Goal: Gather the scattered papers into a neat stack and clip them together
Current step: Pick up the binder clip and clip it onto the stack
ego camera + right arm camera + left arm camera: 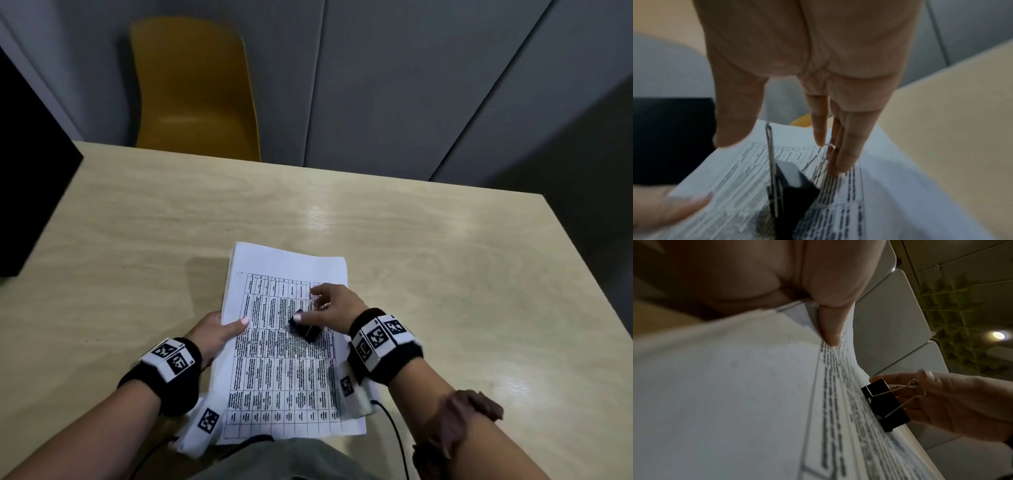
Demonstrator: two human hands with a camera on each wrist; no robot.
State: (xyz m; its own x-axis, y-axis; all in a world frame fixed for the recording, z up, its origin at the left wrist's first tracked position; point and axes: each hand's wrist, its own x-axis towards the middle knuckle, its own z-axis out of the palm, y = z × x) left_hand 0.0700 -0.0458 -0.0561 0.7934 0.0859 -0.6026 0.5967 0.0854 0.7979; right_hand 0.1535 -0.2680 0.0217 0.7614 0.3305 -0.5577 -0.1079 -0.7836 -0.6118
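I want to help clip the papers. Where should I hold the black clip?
Pinch the two wire handles of the black clip together, coming from above. They stick up, spread apart, while the clip lies on the papers; squeezing them probably opens its mouth.

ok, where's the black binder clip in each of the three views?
Head: binder clip at picture centre, on the printed table of the paper stack, under the right hand.
Left wrist: clip right of centre, at the sheet's edge, by the right hand's fingers.
Right wrist: clip low centre, wire handles up.
Shared landmark: the left thumb on the stack's edge.
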